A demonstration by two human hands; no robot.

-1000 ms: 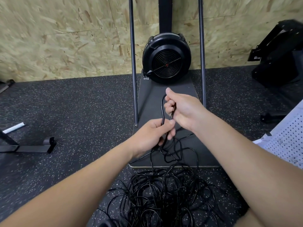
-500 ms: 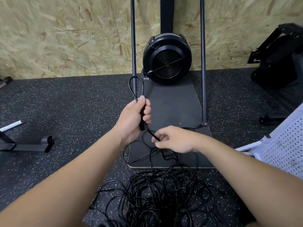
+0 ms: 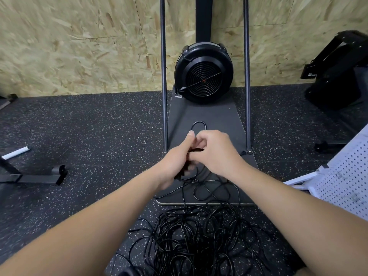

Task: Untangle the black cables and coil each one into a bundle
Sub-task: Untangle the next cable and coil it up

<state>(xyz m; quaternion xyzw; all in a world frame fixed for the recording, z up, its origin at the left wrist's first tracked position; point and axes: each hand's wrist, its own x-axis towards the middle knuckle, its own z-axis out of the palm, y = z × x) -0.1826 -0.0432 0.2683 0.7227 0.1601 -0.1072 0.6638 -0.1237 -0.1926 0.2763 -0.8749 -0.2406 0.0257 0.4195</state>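
Note:
A tangled heap of thin black cables (image 3: 199,240) lies on the speckled floor just in front of me. One cable rises from the heap to my hands, which meet above a dark base plate (image 3: 221,120). My left hand (image 3: 175,164) is closed around the cable, and a small loop of cable (image 3: 198,124) sticks up above its thumb. My right hand (image 3: 217,152) presses against the left one, pinching a strand of the same cable between thumb and fingers. Where the strand runs inside the fists is hidden.
A black round fan unit (image 3: 203,75) stands at the far end of the plate, flanked by two thin upright poles (image 3: 163,76). A black metal floor frame (image 3: 37,177) lies left, a white perforated panel (image 3: 346,176) right, black equipment (image 3: 338,76) far right. An OSB wall closes the back.
My left hand moved right and lower with the loop. My right hand rose from the strands near the plate and joined the left, bringing a strand of cable with it.

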